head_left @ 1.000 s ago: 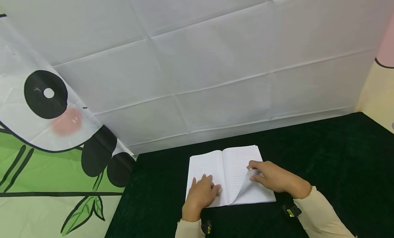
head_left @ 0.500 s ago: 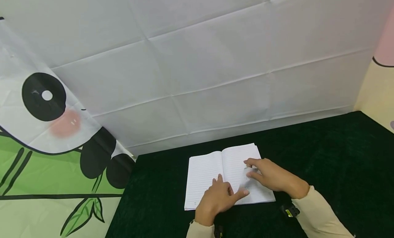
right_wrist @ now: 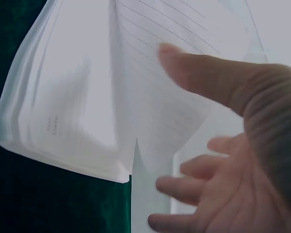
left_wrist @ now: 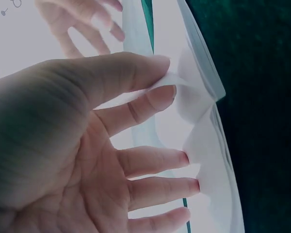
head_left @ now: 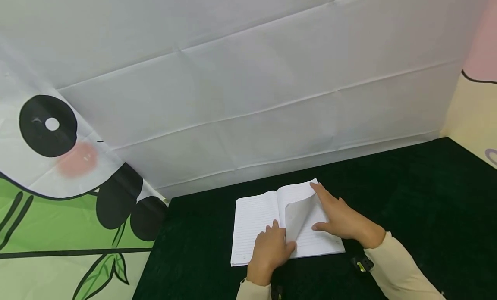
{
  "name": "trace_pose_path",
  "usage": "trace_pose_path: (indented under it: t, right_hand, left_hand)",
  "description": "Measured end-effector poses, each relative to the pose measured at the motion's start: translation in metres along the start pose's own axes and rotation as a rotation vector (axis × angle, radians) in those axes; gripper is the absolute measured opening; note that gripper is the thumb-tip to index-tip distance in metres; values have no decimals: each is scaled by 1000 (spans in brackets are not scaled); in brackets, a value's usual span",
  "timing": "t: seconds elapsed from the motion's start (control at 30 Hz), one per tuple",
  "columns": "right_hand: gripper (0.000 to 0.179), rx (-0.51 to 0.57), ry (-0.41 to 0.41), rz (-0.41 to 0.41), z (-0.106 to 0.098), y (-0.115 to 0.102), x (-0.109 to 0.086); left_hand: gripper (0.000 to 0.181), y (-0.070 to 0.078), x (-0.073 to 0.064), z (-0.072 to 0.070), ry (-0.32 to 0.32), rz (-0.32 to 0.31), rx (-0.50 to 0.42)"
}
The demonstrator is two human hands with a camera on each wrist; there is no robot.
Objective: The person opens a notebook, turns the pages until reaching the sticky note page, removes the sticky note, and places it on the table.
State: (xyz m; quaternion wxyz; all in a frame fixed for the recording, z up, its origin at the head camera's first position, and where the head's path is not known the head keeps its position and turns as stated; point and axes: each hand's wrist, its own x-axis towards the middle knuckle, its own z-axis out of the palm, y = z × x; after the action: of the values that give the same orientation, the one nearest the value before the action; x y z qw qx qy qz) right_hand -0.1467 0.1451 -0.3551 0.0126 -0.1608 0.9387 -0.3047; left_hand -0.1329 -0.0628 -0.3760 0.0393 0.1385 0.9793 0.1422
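An open notebook (head_left: pixel 254 222) with ruled white pages lies on the dark green cloth. One page (head_left: pixel 297 216) on its right half is lifted and curls toward the spine. At the notebook's lower middle, my left hand (head_left: pixel 270 250) pinches this page between thumb and index finger (left_wrist: pixel 150 99), its other fingers extended over the paper. My right hand (head_left: pixel 343 216) spreads over the right half, fingertips near the upper right corner. Its thumb (right_wrist: pixel 194 70) stands apart from its fingers, beside the raised page, and nothing is gripped.
Dark green cloth (head_left: pixel 194 239) covers the table around the notebook. Behind it hangs a creased white sheet (head_left: pixel 252 97). A cartoon-printed panel (head_left: pixel 42 222) is at the left, and a cream and pink one (head_left: pixel 473 114) at the right.
My left hand has moved right from the left page and taken the page between thumb and finger. My right hand has let go of that page and spread its fingers upward.
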Motion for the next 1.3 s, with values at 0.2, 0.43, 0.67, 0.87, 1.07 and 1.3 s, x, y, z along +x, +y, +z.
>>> trace_pose_path:
  t: [0.2,0.43,0.67,0.87,1.07,1.3]
  right_hand:
    - [125,18,-178,144,8,1,-1]
    - [119,-28,-267,139,11,1,-3]
    - [116,-71,-309,172,12,2,-2]
    - [118,-50,-318,199,13,2,0]
    - [117,-51,-323,218,14,1,0]
    - [113,-61,-313,215,14,1,0]
  left_hand:
    - [47,-5,2,3,78,-39,-56]
    - [37,-9,6,-1,135,-79,-147]
    - [37,-10,8,-6,258,-204,-154]
    - [53,-19,8,-10,348,-262,-143]
    - [35,-36,7,-18,419,-320,-176]
    - [22,-51,2,-24,384,-366,-258]
